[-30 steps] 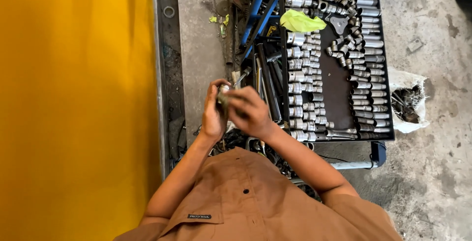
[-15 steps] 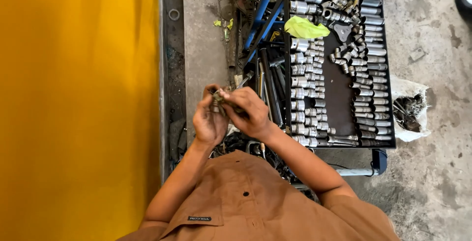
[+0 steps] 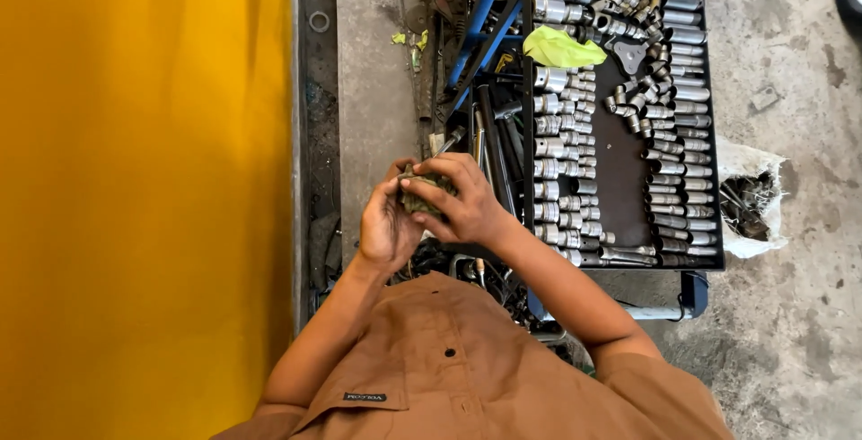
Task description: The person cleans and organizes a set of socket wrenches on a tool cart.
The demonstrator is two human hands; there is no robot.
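From the head view I see my left hand (image 3: pixel 388 224) and right hand (image 3: pixel 460 199) together, fingers of both clenched around a small dark metal part (image 3: pixel 422 196). It sits between my palms, just left of the black tray of sockets (image 3: pixel 620 148) on the blue cart (image 3: pixel 693 292).

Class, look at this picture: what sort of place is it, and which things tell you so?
Most likely a mechanic's workshop. A black tray holds rows of metal sockets, long tools lie beside it, and the stained concrete floor suits one.

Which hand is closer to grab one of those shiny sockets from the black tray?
The right hand, probably. Both hands hold a small greenish part, but the right one sits on the side nearest the socket tray, while the left hand is farther away, toward the yellow wall.
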